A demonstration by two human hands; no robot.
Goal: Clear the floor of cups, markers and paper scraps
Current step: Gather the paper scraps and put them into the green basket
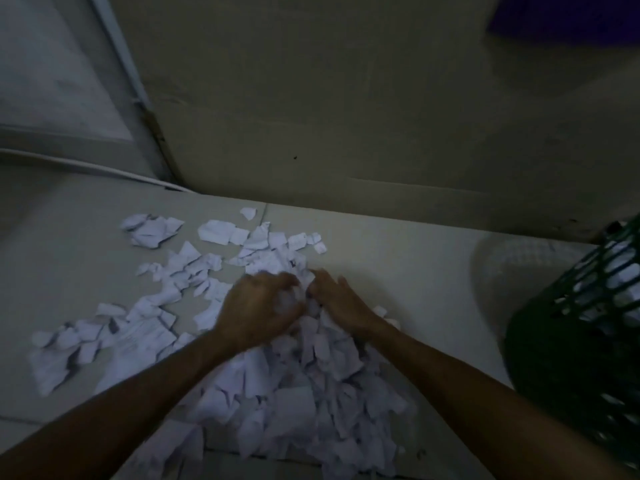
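Kneeling over the heaped paper scraps (298, 393), I curl my left hand (259, 306) around a clump while my right hand (337, 299) presses it, fingers straighter. Beyond, loose scraps (221, 233) dot the floor (398, 258); right, a green basket (585, 334).

The pale tiled floor (398, 258) carries a wide scatter of torn white paper scraps (301, 393) — heaped thickest in the near middle, thinning into loose single pieces toward the left and toward the wall (346, 116) behind. At the right edge a dark green slatted basket (581, 341) stands on the floor, well apart from the loose scraps on the left — white paper shows through its slats. A thin white cable (86, 166) runs along the floor's far left edge.
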